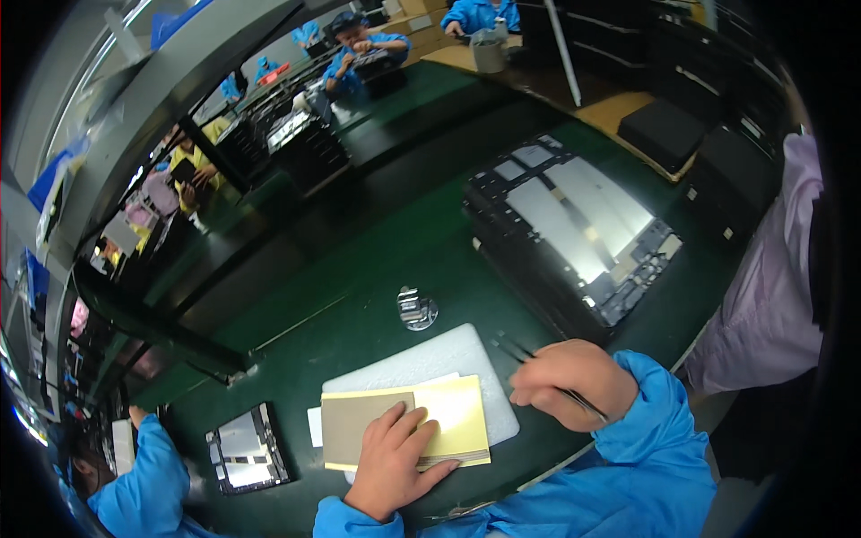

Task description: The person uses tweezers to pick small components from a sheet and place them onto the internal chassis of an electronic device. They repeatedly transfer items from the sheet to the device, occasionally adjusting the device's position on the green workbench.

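Observation:
My left hand (395, 462) lies flat, fingers spread, on a yellow sheet (462, 414) partly covered by grey-brown strips (359, 423). Beneath the sheet is a white foam pad (462, 345) with rounded corners. To the right of the pad, my right hand (574, 386) is closed around dark tweezers (513, 348); their tips point up and left, over the green bench. A small shiny metal stand (415, 309) sits just beyond the pad.
A tall stack of tablet-like device housings (574, 215) with silver plates stands at the right. Another opened device (248, 448) lies at the left, near a co-worker's blue sleeve (148, 475). A metal frame (152, 327) rises at the left. Someone in pink clothing (762, 296) is at the right edge.

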Action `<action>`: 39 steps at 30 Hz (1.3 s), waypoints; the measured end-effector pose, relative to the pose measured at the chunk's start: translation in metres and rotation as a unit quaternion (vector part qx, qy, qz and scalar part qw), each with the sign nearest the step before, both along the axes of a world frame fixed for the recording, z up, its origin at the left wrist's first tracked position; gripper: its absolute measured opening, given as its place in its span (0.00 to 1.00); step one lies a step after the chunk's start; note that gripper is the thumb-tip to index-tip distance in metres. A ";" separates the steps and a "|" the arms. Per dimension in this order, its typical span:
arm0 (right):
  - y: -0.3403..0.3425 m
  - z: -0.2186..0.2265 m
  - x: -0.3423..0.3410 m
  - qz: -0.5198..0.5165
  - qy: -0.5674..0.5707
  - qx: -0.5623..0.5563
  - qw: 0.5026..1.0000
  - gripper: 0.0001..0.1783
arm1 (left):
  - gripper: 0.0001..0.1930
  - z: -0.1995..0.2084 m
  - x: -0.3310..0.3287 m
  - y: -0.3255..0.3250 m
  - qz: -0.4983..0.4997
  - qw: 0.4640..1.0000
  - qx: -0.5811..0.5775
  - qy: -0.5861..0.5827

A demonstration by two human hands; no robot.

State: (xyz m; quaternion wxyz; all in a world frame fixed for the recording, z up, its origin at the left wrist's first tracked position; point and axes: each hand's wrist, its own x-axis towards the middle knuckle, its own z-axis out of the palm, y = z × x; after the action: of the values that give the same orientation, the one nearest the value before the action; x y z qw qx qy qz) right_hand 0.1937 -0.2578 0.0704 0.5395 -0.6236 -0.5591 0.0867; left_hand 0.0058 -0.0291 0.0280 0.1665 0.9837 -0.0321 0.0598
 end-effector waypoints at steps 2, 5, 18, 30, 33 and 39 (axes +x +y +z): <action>-0.014 0.009 0.003 -0.041 -0.135 0.111 0.984 0.11 | 0.32 -0.003 -0.001 0.000 0.020 0.999 -0.019 -0.016; -0.032 0.003 0.012 -0.287 -0.254 0.286 0.878 0.13 | 0.37 0.002 0.006 0.014 0.099 0.993 0.043 -0.053; -0.081 -0.058 0.098 -0.393 0.220 0.267 0.852 0.13 | 0.43 0.001 0.012 0.000 0.162 0.976 0.123 0.076; -0.087 -0.059 0.102 -0.397 0.221 0.242 0.857 0.12 | 0.44 0.010 0.182 -0.143 0.127 0.862 -0.489 -0.036; -0.085 -0.057 0.100 -0.386 0.218 0.254 0.860 0.13 | 0.45 0.008 0.183 -0.142 0.144 0.851 -0.499 -0.071; -0.088 -0.062 0.098 -0.369 0.216 0.298 0.854 0.15 | 0.39 0.023 0.171 -0.135 0.106 0.865 -0.481 -0.094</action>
State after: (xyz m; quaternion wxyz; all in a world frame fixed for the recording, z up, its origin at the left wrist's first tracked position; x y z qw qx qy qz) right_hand 0.2914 -0.3457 0.0087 0.7991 -0.5588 -0.1568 -0.1570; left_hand 0.1771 -0.1642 0.0509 0.6079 0.7688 0.0894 0.1774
